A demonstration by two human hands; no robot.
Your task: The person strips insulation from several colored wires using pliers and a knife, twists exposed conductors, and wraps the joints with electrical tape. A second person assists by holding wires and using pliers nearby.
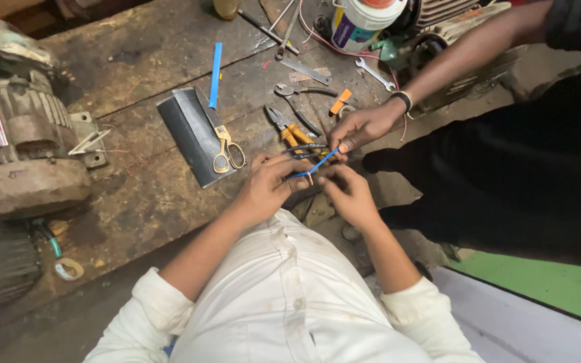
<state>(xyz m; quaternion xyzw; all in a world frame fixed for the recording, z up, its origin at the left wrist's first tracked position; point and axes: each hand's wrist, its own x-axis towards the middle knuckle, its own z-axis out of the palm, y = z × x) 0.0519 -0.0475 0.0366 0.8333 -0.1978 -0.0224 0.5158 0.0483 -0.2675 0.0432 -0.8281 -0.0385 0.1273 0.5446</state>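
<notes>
Motor-repair workshop, by what I see. Worn, oil-stained wooden desk [149, 60] with a grimy finned electric motor [18, 128] at its left edge. Hand tools scattered about — orange-handled pliers [289, 129], scissors [226, 149], a spanner [375, 72]. Loose wire offcuts, a plastic tub [364, 23] — nothing domestic about it.

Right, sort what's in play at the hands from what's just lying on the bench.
In hand:
left hand
right hand
blue wire
black wires
co-worker's hand

Lying about:
scissors
orange-handled pliers
spanner
blue strip
dark folded sheet
motor
</notes>
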